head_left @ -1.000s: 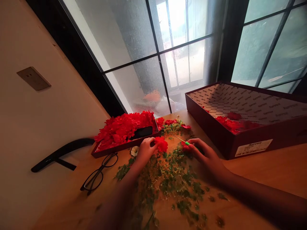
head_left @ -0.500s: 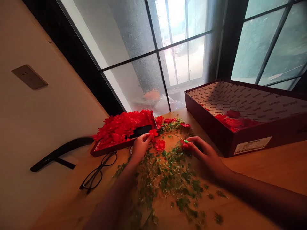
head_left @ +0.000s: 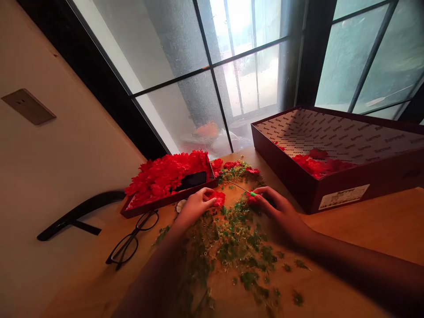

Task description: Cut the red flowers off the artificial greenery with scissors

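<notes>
My left hand [head_left: 196, 205] is closed, thumb and fingers pinched at a red artificial flower [head_left: 219, 198] low over the table. Whether it holds one flower or more there is hard to make out. In my right hand [head_left: 273, 205] is a thin needle-like tool [head_left: 241, 187] with a green part at the fingertips, its metal shaft pointing up and left. Red petals show just under the right fingertips. Between and below my hands lies a scattered heap of small green and yellowish plastic flower parts [head_left: 235, 238].
A shallow box heaped with red flowers [head_left: 162, 170] stands at left, with a dark phone-like slab [head_left: 192, 180] on it. A large maroon box [head_left: 285, 165] holding red flowers is at right. Folded eyeglasses [head_left: 127, 247] lie on the wooden table [head_left: 357, 234]. Behind is a window [head_left: 179, 101].
My left hand has come down from beside the shallow box, with a red flower in its fingers, to the flower on the table. My right hand keeps hold of the tool. The view has shifted slightly.
</notes>
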Demonstrator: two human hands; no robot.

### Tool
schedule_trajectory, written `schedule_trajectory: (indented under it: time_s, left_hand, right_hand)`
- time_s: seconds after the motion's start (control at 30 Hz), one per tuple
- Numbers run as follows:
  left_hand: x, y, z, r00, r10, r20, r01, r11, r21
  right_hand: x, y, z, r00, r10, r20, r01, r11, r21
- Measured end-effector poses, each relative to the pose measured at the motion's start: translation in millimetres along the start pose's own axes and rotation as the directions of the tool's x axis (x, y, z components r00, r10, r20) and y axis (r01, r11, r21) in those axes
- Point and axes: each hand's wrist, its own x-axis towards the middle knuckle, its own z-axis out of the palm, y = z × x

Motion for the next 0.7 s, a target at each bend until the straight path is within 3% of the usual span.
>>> schedule_trajectory:
  time_s: [0.17,0.43,0.63,0.7]
  left_hand:
    - [3.8,-9.4,6.7,0.985,0.090,-0.148,-0.053,0.970,0.239]
    - [7.7,-9.4,18.2,0.967,0.182,-0.179,-0.150,0.972,0.178]
    - [2.4,8.8,7.9,0.942,0.208,-0.263,-0.179,0.976,0.127]
    - [-3.3,18.2,3.6,0.951,0.230,-0.205,-0.208,0.970,0.124]
  right_hand:
    - [0.0,-0.7,-0.4,1.000,-0.016,0.013,0.016,1.000,-0.010]
    - [-0.2,0.1,0.1,1.000,-0.014,0.026,0.015,0.999,-0.037]
    - [-1.5,-4.3,-2.9,1.000,-0.025,-0.019,0.024,0.999,-0.034]
    - [-1.5,-7.7,-4.9,0.999,-0.035,-0.031,0.034,0.999,-0.042]
